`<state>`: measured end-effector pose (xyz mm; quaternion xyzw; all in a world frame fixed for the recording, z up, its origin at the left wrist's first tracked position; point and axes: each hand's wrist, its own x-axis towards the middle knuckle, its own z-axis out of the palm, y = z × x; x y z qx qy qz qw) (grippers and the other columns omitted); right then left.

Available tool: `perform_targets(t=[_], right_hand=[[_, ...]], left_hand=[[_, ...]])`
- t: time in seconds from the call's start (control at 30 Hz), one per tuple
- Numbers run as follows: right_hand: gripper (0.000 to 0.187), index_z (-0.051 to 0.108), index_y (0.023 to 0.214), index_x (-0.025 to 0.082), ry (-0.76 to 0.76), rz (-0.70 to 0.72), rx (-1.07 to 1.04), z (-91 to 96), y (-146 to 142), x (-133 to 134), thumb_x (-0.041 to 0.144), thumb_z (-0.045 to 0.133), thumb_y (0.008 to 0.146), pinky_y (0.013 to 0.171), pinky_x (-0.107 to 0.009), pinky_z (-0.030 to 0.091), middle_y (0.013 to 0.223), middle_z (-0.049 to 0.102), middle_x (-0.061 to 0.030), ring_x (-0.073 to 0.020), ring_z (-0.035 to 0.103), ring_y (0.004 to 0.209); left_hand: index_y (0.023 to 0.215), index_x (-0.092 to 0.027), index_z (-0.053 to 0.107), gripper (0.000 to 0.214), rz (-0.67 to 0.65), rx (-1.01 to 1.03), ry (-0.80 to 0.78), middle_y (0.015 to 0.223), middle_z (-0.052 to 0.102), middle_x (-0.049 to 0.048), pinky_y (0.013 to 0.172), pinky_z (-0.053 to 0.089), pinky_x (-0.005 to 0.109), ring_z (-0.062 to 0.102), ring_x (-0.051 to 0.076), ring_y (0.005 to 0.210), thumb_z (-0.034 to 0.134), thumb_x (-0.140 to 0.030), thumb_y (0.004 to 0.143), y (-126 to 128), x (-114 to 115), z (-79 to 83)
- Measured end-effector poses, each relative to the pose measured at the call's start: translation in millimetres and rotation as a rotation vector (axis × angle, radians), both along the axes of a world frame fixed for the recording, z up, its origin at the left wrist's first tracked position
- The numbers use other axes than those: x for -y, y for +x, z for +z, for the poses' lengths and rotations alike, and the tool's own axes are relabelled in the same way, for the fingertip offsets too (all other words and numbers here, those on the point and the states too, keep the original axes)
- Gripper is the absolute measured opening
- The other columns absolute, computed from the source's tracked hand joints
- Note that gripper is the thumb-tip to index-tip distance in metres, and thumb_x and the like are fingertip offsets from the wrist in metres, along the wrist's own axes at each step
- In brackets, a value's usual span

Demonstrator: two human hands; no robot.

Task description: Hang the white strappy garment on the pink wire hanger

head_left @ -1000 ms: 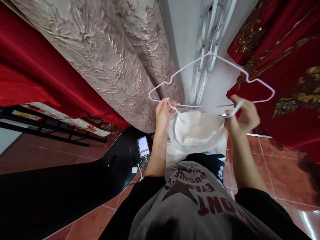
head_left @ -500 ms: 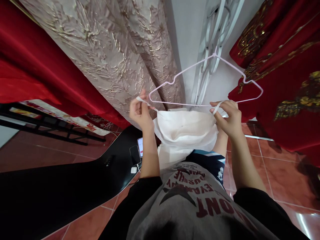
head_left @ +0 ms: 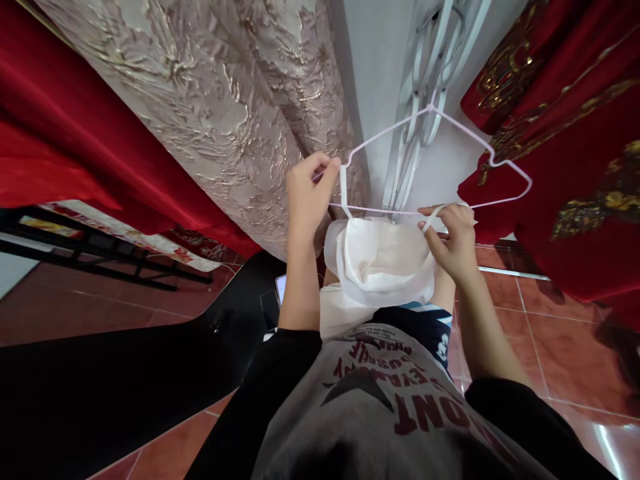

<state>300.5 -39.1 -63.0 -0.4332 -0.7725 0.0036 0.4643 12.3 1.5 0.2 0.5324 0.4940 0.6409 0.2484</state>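
Observation:
A pale pink clothes hanger (head_left: 387,137) hangs from a white metal rack by its hook. My left hand (head_left: 311,193) is closed around the hanger's left end, thumb along it. Beside the thumb, a white strap (head_left: 344,190) loops over the hanger near its left notch. Below the hanger droops a white garment (head_left: 383,257) of thin fabric, its opening facing up. My right hand (head_left: 455,237) pinches the garment's other strap (head_left: 434,215), just under the hanger's lower bar on the right. The hanger's left tip is hidden by my left hand.
The white metal rack (head_left: 413,127) stands against the wall. A beige floral brocade (head_left: 235,100) hangs at left of it, and red embroidered cloth (head_left: 565,187) at right. On a black curved table (head_left: 150,373) lie phones (head_left: 270,308). The floor is red tile (head_left: 560,347).
My left hand has moved up and right onto the hanger's left end, and the left strap now loops over the hanger. The right hand keeps its strap, almost in place.

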Motion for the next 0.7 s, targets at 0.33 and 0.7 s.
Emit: perform_targets(t=[0.33,0.7], right_hand=[[0.025,0.073,0.123,0.030,0.009,0.027,0.017,1.0,-2.4,7.1,0.031,0.063,0.100,0.109,-0.056,0.048,0.111,0.078,-0.0049,-0.0283,0.072,0.107],[0.034,0.079,0.123,0.023,0.324,-0.291,-0.247,16.3,98.9,-19.6,0.036,0.078,0.092,0.095,-0.056,0.059,0.114,0.079,-0.0133,-0.0346,0.076,0.108]], left_hand=[[0.097,-0.023,0.067,0.030,-0.192,0.642,-0.053,0.089,0.079,0.0037,0.089,0.059,0.032,0.079,0.019,0.093,0.077,-0.051,0.093,44.3,29.7,-73.9],[0.089,-0.022,0.059,0.028,-0.179,0.580,-0.067,0.079,0.076,0.0004,0.071,0.058,0.028,0.069,0.012,0.062,0.072,-0.046,0.099,43.0,32.0,-66.9]])
